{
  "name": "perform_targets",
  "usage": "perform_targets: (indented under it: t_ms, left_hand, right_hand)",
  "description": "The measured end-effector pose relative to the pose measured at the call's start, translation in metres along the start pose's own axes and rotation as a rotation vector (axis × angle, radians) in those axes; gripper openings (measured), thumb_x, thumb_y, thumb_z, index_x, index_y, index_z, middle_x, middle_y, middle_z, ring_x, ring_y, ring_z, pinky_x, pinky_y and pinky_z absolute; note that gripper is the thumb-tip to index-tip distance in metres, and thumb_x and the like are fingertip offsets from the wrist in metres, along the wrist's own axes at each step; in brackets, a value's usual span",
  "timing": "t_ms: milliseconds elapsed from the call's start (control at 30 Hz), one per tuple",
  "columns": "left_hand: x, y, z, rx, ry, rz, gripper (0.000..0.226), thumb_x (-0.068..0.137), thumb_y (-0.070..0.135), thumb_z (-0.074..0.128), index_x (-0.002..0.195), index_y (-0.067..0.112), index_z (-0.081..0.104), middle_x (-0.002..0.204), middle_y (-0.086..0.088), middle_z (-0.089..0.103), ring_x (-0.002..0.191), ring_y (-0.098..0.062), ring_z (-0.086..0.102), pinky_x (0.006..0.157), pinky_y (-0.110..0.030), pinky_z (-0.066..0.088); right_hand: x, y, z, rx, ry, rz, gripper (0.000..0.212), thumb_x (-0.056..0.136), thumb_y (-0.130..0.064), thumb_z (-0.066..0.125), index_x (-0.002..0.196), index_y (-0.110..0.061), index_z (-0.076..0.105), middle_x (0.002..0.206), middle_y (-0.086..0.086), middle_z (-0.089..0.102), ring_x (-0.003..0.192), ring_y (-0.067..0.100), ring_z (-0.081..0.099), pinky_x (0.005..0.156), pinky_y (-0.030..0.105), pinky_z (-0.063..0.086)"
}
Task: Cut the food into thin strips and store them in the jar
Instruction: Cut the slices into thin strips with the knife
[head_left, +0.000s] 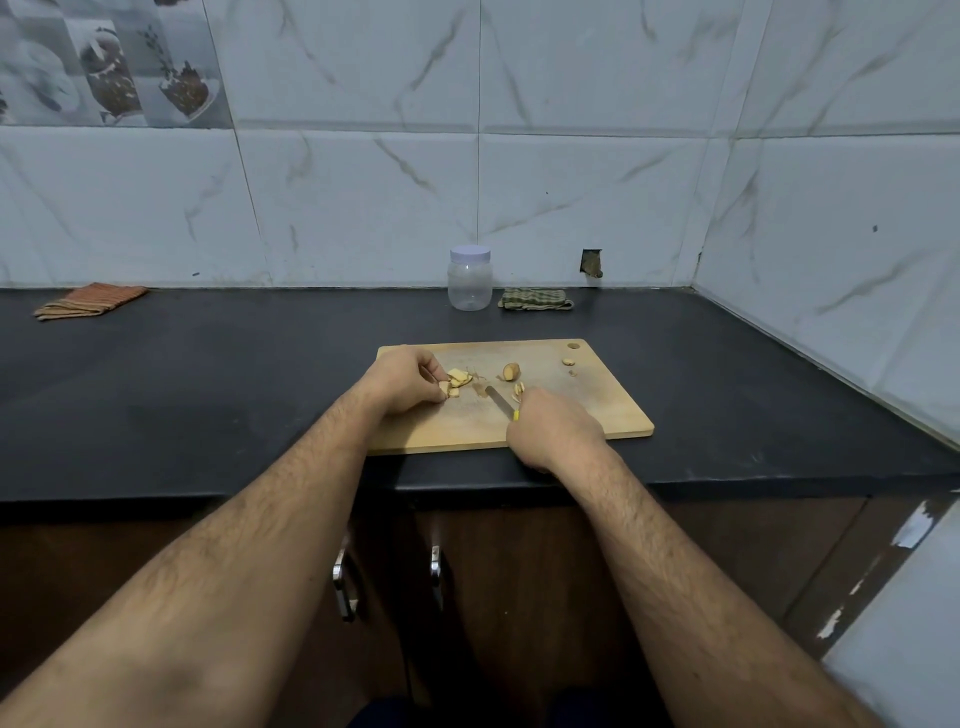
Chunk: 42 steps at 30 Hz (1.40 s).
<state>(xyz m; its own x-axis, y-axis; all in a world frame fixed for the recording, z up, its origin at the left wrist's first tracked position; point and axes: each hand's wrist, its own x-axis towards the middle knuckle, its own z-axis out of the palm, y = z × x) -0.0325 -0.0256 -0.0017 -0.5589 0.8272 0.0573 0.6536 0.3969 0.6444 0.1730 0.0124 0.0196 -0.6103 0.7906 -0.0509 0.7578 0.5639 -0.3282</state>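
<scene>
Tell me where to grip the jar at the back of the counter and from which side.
Grip the jar round its clear body below the white lid, coming from the front. It stands upright; the green cloth lies close on its right, the wall behind.

White marble-patterned wall tiles with grey veins (363, 197) are covering the far wall and continuing along the right wall, the two meeting in a corner at far right. A printed decorative tile panel showing food motifs (109, 62) is occupying the far left. A small broken hole in the tile (591, 262) is showing just above the black stone countertop (208, 374). Dark brown wooden cabinet doors (545, 597) with metal handles (343, 582) are standing below the counter's near edge. Dim, even light is falling throughout.
</scene>
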Motion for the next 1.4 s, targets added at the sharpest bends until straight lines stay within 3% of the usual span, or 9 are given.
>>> perform_targets:
  t_ms: [200, 300, 400, 533, 667, 767, 1067, 1400]
  left_hand:
    - [0.000, 0.013, 0.011, -0.095, 0.088, 0.054, 0.008, 0.083, 0.012, 0.077, 0.089, 0.016, 0.075, 0.087, 0.005, 0.071, 0.081, -0.009, 0.064, 0.071, -0.020, 0.051]
    - [0.004, 0.026, 0.022, -0.137, 0.062, 0.045, 0.005, 0.080, 0.011, 0.079, 0.083, 0.015, 0.077, 0.086, 0.004, 0.074, 0.081, -0.013, 0.066, 0.079, -0.029, 0.056]
    - [0.008, 0.032, 0.035, -0.095, 0.074, 0.011, 0.009, 0.080, 0.015, 0.079, 0.076, 0.022, 0.075, 0.084, 0.006, 0.072, 0.077, -0.009, 0.061, 0.078, -0.027, 0.052]
    - [0.011, 0.031, 0.045, 0.013, 0.118, -0.008, 0.008, 0.081, 0.021, 0.078, 0.076, 0.027, 0.075, 0.093, 0.011, 0.074, 0.088, -0.007, 0.064, 0.072, -0.023, 0.045]
    - [0.009, 0.029, 0.042, 0.040, 0.136, 0.015, 0.010, 0.089, 0.021, 0.068, 0.085, 0.028, 0.075, 0.103, 0.009, 0.072, 0.097, -0.012, 0.064, 0.080, -0.025, 0.048]
    - [0.008, 0.027, 0.041, 0.101, 0.105, 0.044, 0.024, 0.088, 0.013, 0.064, 0.076, 0.032, 0.071, 0.105, 0.009, 0.073, 0.097, -0.012, 0.065, 0.090, -0.031, 0.053]
    - [0.010, 0.032, 0.038, 0.150, 0.096, -0.009, 0.022, 0.082, 0.020, 0.075, 0.063, 0.030, 0.068, 0.078, 0.018, 0.067, 0.087, -0.007, 0.065, 0.079, -0.029, 0.055]
    - [0.014, 0.042, 0.034, 0.257, 0.049, -0.042, 0.015, 0.080, 0.025, 0.078, 0.068, 0.029, 0.070, 0.088, 0.014, 0.073, 0.086, -0.009, 0.065, 0.079, -0.029, 0.056]
  right_hand:
    - [-0.002, 0.002, 0.000, 0.026, 0.030, -0.015, 0.043, 0.094, -0.012, 0.044, 0.136, -0.017, 0.043, 0.110, 0.004, 0.062, 0.098, 0.022, 0.058, 0.077, 0.037, 0.048]
    - [-0.003, 0.003, 0.001, 0.031, 0.038, -0.041, 0.058, 0.094, -0.010, 0.041, 0.149, -0.025, 0.032, 0.117, 0.005, 0.063, 0.104, 0.025, 0.058, 0.080, 0.038, 0.046]
    - [-0.004, 0.005, 0.003, 0.052, 0.040, -0.056, 0.062, 0.094, -0.010, 0.039, 0.152, -0.034, 0.030, 0.124, 0.004, 0.062, 0.110, 0.026, 0.057, 0.084, 0.038, 0.046]
    - [-0.005, 0.008, 0.005, 0.070, 0.030, -0.064, 0.067, 0.093, -0.010, 0.039, 0.152, -0.039, 0.028, 0.131, 0.004, 0.060, 0.116, 0.027, 0.055, 0.090, 0.040, 0.048]
    - [-0.004, 0.008, 0.006, 0.076, 0.026, -0.073, 0.068, 0.092, -0.009, 0.040, 0.152, -0.037, 0.031, 0.133, 0.004, 0.059, 0.117, 0.026, 0.054, 0.092, 0.040, 0.049]
    - [-0.003, 0.006, 0.009, 0.069, 0.020, -0.074, 0.065, 0.092, -0.009, 0.042, 0.151, -0.035, 0.035, 0.132, 0.005, 0.060, 0.115, 0.025, 0.055, 0.089, 0.038, 0.049]
    - [0.003, 0.002, 0.012, 0.052, 0.020, -0.088, 0.059, 0.094, -0.010, 0.042, 0.148, -0.032, 0.041, 0.131, 0.004, 0.060, 0.115, 0.025, 0.056, 0.080, 0.035, 0.045]
    - [0.006, 0.001, 0.009, 0.023, 0.027, -0.084, 0.061, 0.090, -0.010, 0.041, 0.146, -0.033, 0.044, 0.129, 0.002, 0.062, 0.114, 0.024, 0.057, 0.086, 0.037, 0.049]
